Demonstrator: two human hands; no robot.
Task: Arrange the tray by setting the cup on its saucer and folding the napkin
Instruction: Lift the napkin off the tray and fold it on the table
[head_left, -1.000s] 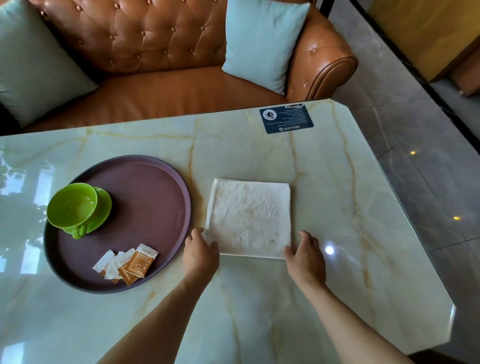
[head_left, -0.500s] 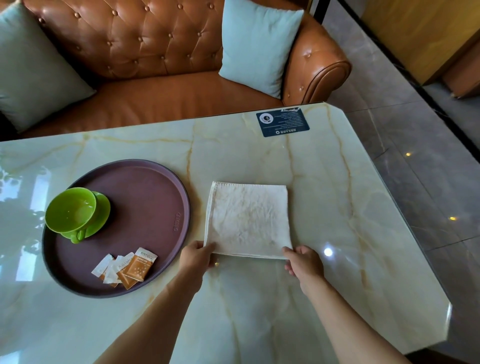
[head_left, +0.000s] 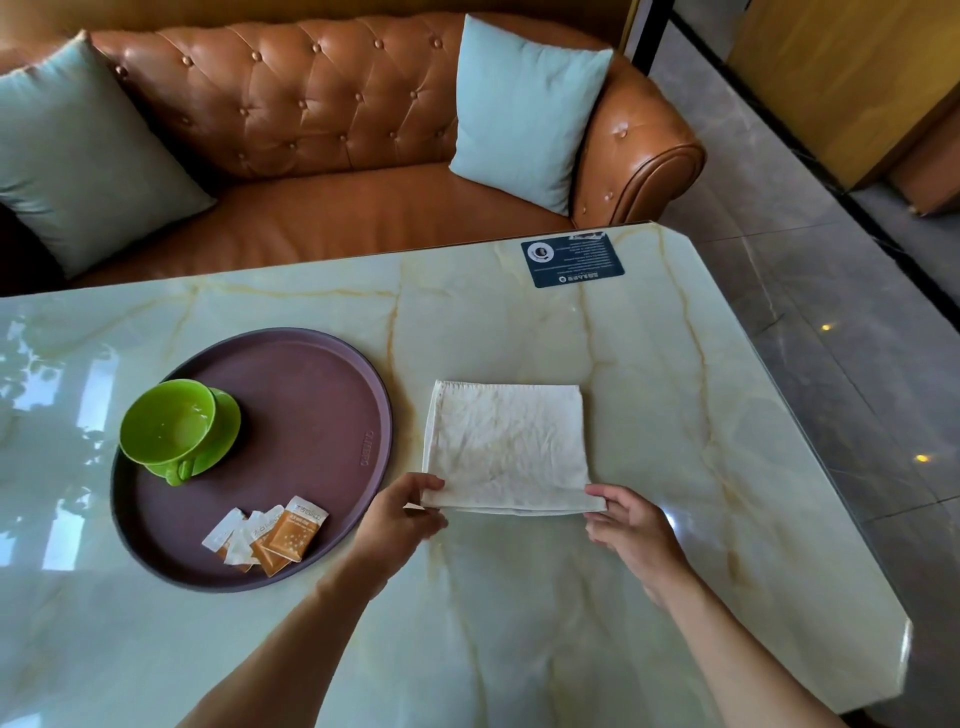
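Pinching the napkin (head_left: 506, 447) at its two near corners, I have my left hand (head_left: 400, 519) on the seven o'clock corner and my right hand (head_left: 631, 525) on the five o'clock one, fingers closed on the cloth edge, which looks lifted just off the bench (head_left: 519, 623). It lies as a creased, pale square just beside the tray (head_left: 311, 395), at the tray's three o'clock. I judge it light, limp and prone to sagging between the grips, so the corners are the right hold, kept taut while the near edge goes toward twelve o'clock. On the tray, the green cup (head_left: 167, 422) already sits on its saucer (head_left: 224, 431) at about nine o'clock, with sachets (head_left: 270, 535) near six o'clock. A dark card (head_left: 572, 258) lies well apart at the far edge.
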